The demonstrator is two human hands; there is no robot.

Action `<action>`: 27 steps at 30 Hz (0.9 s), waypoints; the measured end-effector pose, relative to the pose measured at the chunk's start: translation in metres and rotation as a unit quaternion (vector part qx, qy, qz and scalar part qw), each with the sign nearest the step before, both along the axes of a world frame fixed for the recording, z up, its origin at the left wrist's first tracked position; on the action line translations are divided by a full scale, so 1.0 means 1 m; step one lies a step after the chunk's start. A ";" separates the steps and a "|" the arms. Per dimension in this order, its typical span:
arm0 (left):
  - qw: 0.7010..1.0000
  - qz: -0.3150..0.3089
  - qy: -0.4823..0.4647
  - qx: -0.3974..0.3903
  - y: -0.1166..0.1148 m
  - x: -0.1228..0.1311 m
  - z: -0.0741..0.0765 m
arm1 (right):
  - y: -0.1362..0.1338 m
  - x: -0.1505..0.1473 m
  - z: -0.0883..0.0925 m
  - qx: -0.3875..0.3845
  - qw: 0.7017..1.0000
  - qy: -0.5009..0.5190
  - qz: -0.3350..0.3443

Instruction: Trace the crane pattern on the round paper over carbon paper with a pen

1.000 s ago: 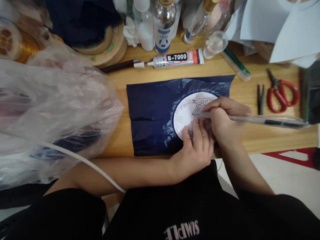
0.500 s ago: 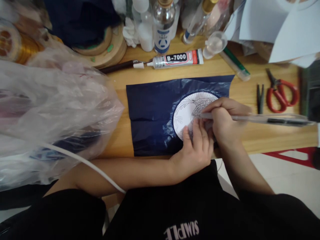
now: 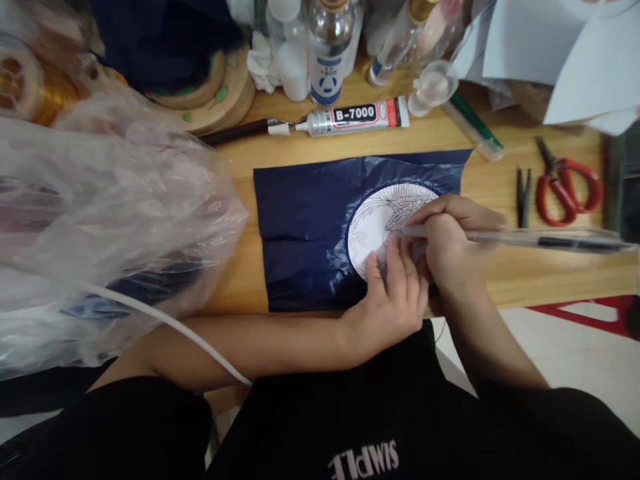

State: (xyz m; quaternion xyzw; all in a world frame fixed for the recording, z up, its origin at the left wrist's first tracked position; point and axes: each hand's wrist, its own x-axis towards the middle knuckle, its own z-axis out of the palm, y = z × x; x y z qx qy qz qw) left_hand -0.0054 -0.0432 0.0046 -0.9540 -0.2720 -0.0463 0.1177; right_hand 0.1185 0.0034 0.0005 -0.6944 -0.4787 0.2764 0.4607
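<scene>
A round white paper (image 3: 367, 233) with a fine line drawing of feathers or scales lies on a dark blue sheet (image 3: 305, 227), which looks like carbon paper. My left hand (image 3: 393, 300) rests on the paper's lower edge, its fingers stretched out and pressing it down. My right hand (image 3: 453, 240) is closed around a clear pen (image 3: 520, 237), its tip down on the drawing near the left fingertips. The pen's long barrel points out to the right. The right side of the drawing is hidden under my hands.
Behind the sheet lie a B-7000 glue tube (image 3: 357, 118), a dark-handled tool (image 3: 245, 131) and a green-capped tube (image 3: 475, 127). Bottles (image 3: 329, 60) stand at the back. Red-handled pliers (image 3: 565, 187) and black tweezers (image 3: 523, 197) lie right. A plastic bag (image 3: 115, 227) covers the left side.
The view has shifted very slightly. Both hands, the pen and the round paper hold almost the same places as before.
</scene>
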 end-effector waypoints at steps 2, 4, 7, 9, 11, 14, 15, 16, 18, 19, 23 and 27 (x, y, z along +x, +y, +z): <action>1.000 0.000 0.001 0.001 0.000 0.000 0.000 | 0.000 0.000 0.000 -0.005 1.000 -0.002 -0.004; 1.000 0.000 0.003 0.006 0.000 0.000 0.000 | 0.000 0.000 -0.001 -0.014 1.000 -0.009 -0.008; 1.000 0.000 0.003 0.005 -0.001 -0.001 0.000 | -0.001 0.001 -0.002 -0.024 1.000 -0.016 -0.010; 1.000 -0.001 0.000 0.003 -0.001 -0.001 0.000 | -0.001 0.001 -0.002 -0.028 0.999 -0.015 -0.008; 1.000 -0.002 0.000 0.002 -0.001 -0.001 0.000 | -0.002 0.002 -0.003 -0.024 1.000 -0.008 -0.003; 1.000 -0.003 0.001 0.002 0.000 0.000 0.000 | -0.002 0.002 -0.004 -0.020 1.000 -0.008 0.004; 1.000 -0.002 0.001 0.003 0.000 0.000 0.000 | -0.002 0.003 -0.004 -0.022 1.000 -0.011 0.002; 1.000 -0.001 0.001 0.004 0.000 0.000 0.000 | -0.003 0.003 -0.005 -0.025 1.000 -0.015 -0.001; 1.000 0.000 0.001 0.005 0.000 0.000 0.000 | -0.003 0.003 -0.006 -0.024 0.999 -0.022 -0.015; 1.000 0.000 0.001 0.006 0.000 0.000 0.000 | -0.003 0.003 -0.006 -0.024 0.999 -0.025 -0.020; 1.000 -0.001 0.002 0.006 0.001 0.000 0.001 | -0.002 0.003 -0.006 -0.010 1.000 -0.024 -0.013; 1.000 -0.004 0.003 0.001 0.001 -0.001 0.001 | -0.001 0.002 -0.004 -0.024 0.999 -0.027 -0.001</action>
